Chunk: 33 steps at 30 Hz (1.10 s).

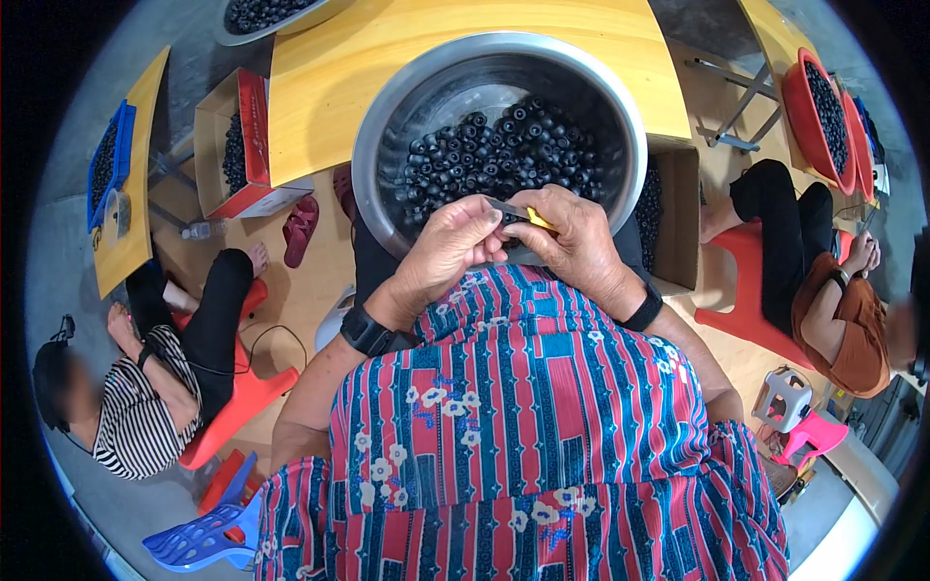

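My two hands meet over the near rim of a wide steel basin (pixel 620 198), which holds a heap of small black ring-shaped parts (pixel 504 145). In my right hand (pixel 573 237) is a small knife (pixel 540 220) with a yellow handle; its grey blade points left toward my other hand. My left hand (pixel 453 242) is closed, thumb against fingers, on one of the small black parts (pixel 508 219), right by the blade. Fingers cover most of that part.
The basin overlaps the near edge of a yellow wooden table (pixel 320 107). Cardboard boxes of black parts stand left (pixel 218 145) and right (pixel 678 213). Seated people work at both sides, near a blue tray (pixel 114 160) and a red basin (pixel 809 121). Pink slippers (pixel 300 232) lie on the floor.
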Available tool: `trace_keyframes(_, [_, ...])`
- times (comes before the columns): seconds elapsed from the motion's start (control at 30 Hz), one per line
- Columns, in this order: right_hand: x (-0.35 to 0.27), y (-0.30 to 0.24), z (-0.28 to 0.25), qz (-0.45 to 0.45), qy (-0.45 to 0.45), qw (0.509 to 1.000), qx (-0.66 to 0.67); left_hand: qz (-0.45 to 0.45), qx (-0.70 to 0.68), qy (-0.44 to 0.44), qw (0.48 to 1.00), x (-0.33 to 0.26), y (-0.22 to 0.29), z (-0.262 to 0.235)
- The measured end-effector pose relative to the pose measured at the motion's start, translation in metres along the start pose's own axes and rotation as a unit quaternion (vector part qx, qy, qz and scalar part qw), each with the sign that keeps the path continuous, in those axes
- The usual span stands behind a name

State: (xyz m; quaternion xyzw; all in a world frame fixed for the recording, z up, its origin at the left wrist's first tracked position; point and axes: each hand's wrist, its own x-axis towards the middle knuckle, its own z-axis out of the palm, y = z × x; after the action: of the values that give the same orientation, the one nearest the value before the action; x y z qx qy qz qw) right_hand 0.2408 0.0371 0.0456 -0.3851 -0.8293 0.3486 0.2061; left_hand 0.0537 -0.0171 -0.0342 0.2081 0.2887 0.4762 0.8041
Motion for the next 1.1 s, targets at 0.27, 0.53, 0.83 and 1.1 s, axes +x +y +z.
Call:
trace_keyframes(0.27, [0.0, 0.003, 0.002, -0.02, -0.003, 1.0, -0.018, -0.013, -0.011, -0.027, 1.0, 0.0, 0.002, 0.009])
trace_keyframes(0.53, [-0.003, 0.006, -0.006, 0.008, 0.025, 0.999, 0.027, -0.001, -0.136, -0.035, 0.99, -0.002, 0.008, 0.01])
trace_keyframes(0.83, [-0.001, 0.002, -0.002, -0.048, 0.0, 0.998, -0.05, 0.001, -0.124, -0.044, 0.991, -0.002, 0.008, 0.01])
trace_keyframes(1.1, [0.0, 0.002, -0.002, -0.05, 0.001, 0.997, -0.06, -0.009, -0.108, -0.014, 0.994, -0.003, 0.008, 0.016])
